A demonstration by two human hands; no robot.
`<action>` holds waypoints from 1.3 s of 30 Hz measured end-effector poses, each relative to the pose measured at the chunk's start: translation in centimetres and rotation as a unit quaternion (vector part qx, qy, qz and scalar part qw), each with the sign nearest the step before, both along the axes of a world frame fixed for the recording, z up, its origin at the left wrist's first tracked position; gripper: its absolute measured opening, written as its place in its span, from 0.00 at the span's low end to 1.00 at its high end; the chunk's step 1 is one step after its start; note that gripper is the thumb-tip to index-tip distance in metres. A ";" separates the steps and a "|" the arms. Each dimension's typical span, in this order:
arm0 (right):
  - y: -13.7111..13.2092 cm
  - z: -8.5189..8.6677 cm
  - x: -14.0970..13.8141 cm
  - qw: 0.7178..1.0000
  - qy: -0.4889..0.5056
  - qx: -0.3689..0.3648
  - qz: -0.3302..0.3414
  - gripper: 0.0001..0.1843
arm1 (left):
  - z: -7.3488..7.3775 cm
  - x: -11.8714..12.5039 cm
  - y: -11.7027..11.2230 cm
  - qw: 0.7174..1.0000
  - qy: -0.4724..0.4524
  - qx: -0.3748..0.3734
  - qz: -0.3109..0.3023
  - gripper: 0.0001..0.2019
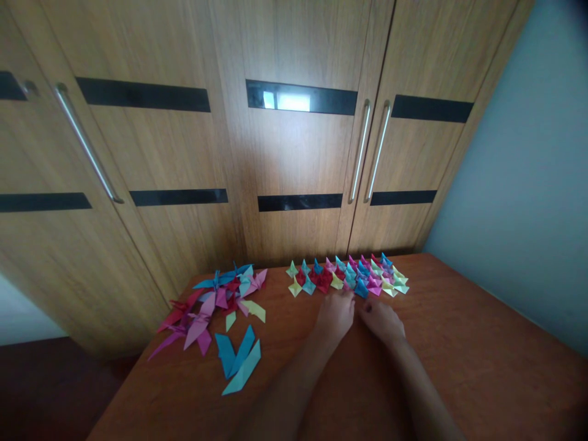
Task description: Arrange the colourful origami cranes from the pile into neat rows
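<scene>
Rows of small folded-paper cranes [323, 280] in several colours stand at the far side of the table. My left hand [337, 315] is closed at the front of these rows, its fingertips by a pinkish paper piece. Beside it my right hand [382, 321] is curled closed, just in front of a blue paper crane [361, 288]. Anything inside either hand's fingers is hidden. The two hands are close together, a narrow gap between them.
A loose pile of larger folded-paper cranes [200, 321] lies at the left. Nearer are flat-folded blue pieces [236, 354] and a light-blue one [244, 370]. The brown table [478, 349] meets a wooden wardrobe [298, 153] behind and a pale wall [528, 202] at right.
</scene>
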State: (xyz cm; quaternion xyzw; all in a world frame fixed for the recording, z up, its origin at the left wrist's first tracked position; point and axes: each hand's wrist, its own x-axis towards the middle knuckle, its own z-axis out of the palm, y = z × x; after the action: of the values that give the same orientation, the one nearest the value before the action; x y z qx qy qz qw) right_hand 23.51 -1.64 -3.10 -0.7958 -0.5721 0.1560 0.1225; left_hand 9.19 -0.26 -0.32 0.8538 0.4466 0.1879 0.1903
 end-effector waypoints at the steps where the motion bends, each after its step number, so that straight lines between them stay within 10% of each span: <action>1: -0.1 0.0 -0.2 1.000 0.001 0.002 0.007 0.12 | 0.1 -0.9 -0.4 1.000 0.004 0.003 0.005 0.13; 18: -1.7 -1.5 -8.8 0.961 0.069 0.124 0.239 0.08 | 2.2 -24.3 -1.9 0.928 0.192 0.122 0.295 0.13; 39: -1.4 -2.0 -7.9 0.952 0.097 0.141 0.252 0.10 | 1.5 -25.0 -2.3 0.929 0.209 0.063 0.300 0.11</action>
State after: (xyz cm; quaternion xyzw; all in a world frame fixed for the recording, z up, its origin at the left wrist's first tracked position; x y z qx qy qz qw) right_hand 15.58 -3.01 -5.09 -0.5814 -0.7557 0.1757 0.2450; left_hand -15.78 -2.57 1.20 0.7099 0.6990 0.0817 -0.0269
